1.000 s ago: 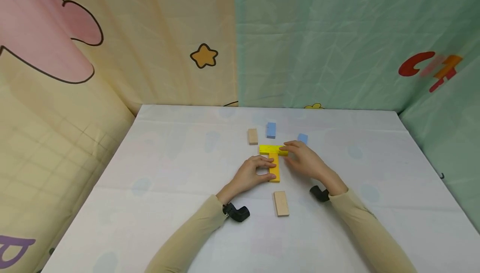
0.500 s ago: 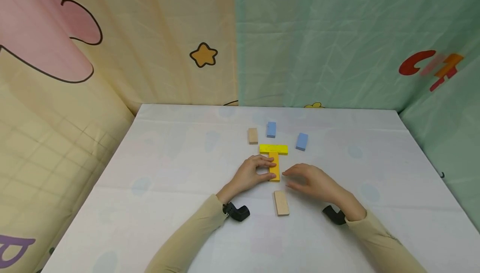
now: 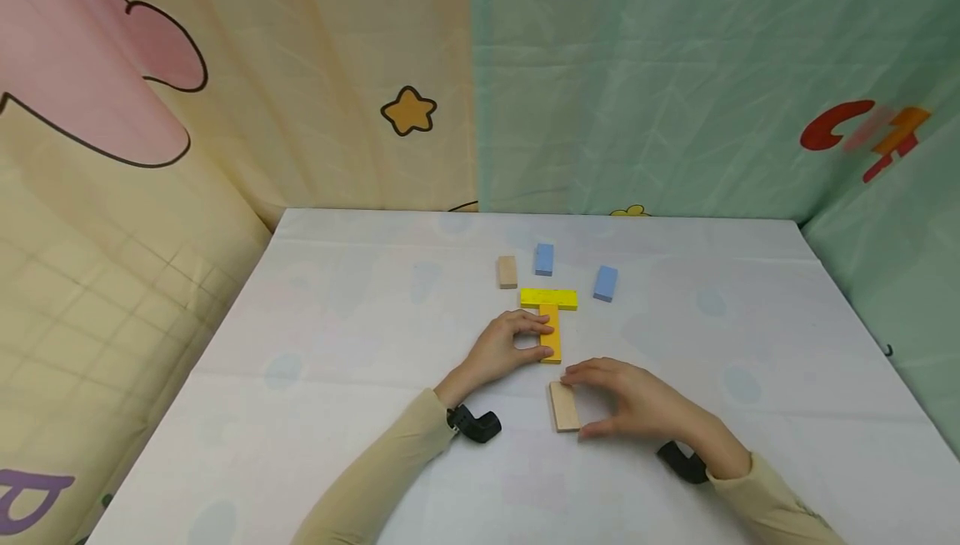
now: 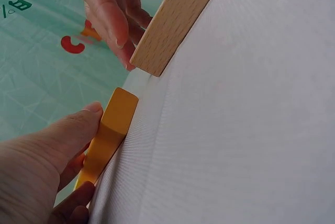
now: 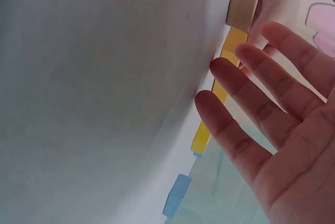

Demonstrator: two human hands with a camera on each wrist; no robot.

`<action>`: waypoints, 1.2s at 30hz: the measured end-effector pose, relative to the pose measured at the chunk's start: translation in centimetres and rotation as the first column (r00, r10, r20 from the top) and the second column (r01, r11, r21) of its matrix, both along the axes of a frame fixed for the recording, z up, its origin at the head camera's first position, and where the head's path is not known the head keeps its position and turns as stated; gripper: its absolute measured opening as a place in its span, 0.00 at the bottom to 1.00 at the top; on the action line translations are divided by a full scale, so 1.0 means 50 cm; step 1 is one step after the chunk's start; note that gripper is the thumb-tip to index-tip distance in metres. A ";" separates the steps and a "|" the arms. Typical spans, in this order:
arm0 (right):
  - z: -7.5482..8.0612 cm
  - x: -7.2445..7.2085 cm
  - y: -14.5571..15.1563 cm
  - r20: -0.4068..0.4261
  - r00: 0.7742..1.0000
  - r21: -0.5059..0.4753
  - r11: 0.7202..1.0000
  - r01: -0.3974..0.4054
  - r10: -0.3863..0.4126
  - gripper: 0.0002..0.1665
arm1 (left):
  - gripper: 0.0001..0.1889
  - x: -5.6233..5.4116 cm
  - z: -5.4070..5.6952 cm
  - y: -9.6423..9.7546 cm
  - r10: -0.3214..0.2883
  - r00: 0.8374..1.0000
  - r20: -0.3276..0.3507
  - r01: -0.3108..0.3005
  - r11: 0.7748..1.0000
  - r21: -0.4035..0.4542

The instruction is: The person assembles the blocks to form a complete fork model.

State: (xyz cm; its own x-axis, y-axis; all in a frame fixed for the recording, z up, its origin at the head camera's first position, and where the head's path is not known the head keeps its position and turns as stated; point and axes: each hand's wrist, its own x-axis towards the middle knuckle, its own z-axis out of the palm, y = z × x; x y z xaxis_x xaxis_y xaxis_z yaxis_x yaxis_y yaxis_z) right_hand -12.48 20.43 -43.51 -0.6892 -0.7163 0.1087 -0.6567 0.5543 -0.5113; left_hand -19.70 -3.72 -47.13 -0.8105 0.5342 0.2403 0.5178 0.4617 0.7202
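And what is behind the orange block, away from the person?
Directly behind the orange block, a yellow block lies crosswise, apparently touching. Farther back are a small wooden block and a blue block, with another blue block at right. What is under the orange block is covered.

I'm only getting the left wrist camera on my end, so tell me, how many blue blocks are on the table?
Observer: Two blue blocks; in the head view, the right one sits nearer the person.
Operator: My view shows a wooden block by the right hand. Is that the only wooden one?
Observer: No, a second wooden block lies to the left of both blue ones.
Operator: And what sits at the far end of the orange block? I barely see that.
Observer: A yellow block, lying crosswise, so the two form a T shape.
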 end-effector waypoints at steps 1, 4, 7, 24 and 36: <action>0.001 0.002 -0.001 0.000 1.000 0.004 1.000 -0.005 0.005 0.36 | 0.18 0.000 0.000 0.000 0.001 1.000 0.006 -0.001 1.000 0.000; 0.001 0.005 -0.006 -0.010 1.000 0.015 1.000 -0.023 0.024 0.34 | 0.18 0.000 -0.001 0.000 0.001 1.000 0.012 -0.001 1.000 0.003; -0.001 0.006 -0.012 -0.028 0.999 0.012 0.999 -0.034 0.035 0.31 | 0.18 -0.001 -0.001 0.000 -0.001 1.000 0.011 0.001 1.000 0.007; 0.000 0.003 -0.031 -0.147 0.989 0.023 1.000 0.001 0.003 0.24 | 0.19 0.001 -0.001 0.000 0.001 1.000 0.001 -0.001 1.000 0.002; 0.002 0.003 -0.040 -0.225 0.974 0.080 0.997 0.019 0.000 0.23 | 0.18 0.001 0.001 0.001 0.002 1.000 -0.001 -0.002 1.000 0.003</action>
State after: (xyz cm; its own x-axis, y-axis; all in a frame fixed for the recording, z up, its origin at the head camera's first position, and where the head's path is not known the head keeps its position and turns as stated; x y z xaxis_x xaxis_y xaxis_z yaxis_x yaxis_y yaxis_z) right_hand -12.34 18.45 -43.41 -0.6607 -0.7227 0.2030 -0.7440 0.5946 -0.3048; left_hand -19.63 -3.68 -47.10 -0.8114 0.5318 0.2424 0.5175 0.4609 0.7209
